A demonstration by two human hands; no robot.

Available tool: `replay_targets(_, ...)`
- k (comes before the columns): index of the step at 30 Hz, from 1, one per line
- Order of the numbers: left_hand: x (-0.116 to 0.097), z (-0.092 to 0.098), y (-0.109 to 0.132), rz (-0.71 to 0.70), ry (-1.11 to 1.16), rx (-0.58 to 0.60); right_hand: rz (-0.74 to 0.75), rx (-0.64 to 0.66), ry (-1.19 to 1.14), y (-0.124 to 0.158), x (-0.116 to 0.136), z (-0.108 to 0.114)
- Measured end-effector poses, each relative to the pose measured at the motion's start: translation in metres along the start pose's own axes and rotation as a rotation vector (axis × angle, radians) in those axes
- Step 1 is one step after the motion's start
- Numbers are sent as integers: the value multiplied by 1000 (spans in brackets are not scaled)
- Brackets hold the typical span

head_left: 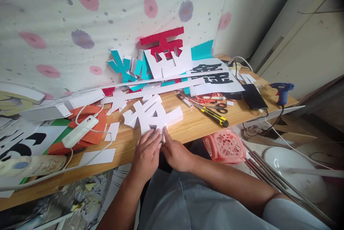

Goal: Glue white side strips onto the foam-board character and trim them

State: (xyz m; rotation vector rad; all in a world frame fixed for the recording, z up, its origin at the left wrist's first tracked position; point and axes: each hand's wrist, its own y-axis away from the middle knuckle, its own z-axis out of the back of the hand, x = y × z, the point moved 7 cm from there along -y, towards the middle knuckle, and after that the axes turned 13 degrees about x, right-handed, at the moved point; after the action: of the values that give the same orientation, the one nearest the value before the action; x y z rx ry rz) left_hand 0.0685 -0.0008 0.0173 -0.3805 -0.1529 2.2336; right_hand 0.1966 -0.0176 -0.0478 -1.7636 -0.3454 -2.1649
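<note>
A thick white cut-out character point(157, 113) lies on the wooden table in front of me, its near end under my fingers. My left hand point(147, 151) is at its near left side, fingers laid over the edge and closed on it; the thumb is partly hidden. My right hand point(176, 153) pinches the near right edge, index finger along the side. Both hands almost touch each other. A white strip point(175, 116) adjoins the character on the right. Behind it lies a white star-shaped piece point(118, 101).
Right of the character are a yellow-black utility knife point(215, 116), scissors point(220, 107), a black phone point(254, 96) and a blue glue gun point(282, 92). A white power strip point(80, 131) with cords lies left. Red and teal characters point(168, 43) lean at the back. A pink basket point(225, 145) stands below the edge.
</note>
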Motion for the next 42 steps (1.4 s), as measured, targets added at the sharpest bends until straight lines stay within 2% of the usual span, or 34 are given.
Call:
replay_targets(2, 1, 0, 0, -3, 17, 1, 27, 14, -95, -2, -2, -9)
replay_targets(7, 2, 0, 0, -12, 37, -6, -4, 46, -625, -1, -15, -25)
replay_targets(9, 2, 0, 0, -17, 44, -10, 1, 47, -693, 0, -18, -29)
replay_targets(12, 2, -1, 0, -19, 50, -8, 75, 24, -596, 1, -18, -28)
replay_targets(16, 3, -1, 0, -15, 43, 2, 72, 15, -249, 8, -14, -26)
replay_targets(20, 4, -2, 1, -9, 38, 2, 43, 92, 23, 30, -4, -30)
replay_targets(23, 5, -4, 3, -3, 37, 4, 64, 149, 93, 53, 1, -33)
replay_targets(26, 5, -5, 3, 18, 29, 18, 18, 58, -118, 66, -8, -21)
replay_targets(29, 3, -4, 2, 40, 20, 39, -40, -33, -596, 67, -20, -7)
replay_targets(32, -2, 0, -3, 49, 6, 50, -12, -119, -969, 62, -16, 10)
replay_targets(36, -11, 7, -10, 33, -18, 20, 17, -193, -1131, 60, -2, 25)
replay_targets(42, -20, 8, -12, 42, -45, -7, 1, -233, -1131, 61, 1, 30)
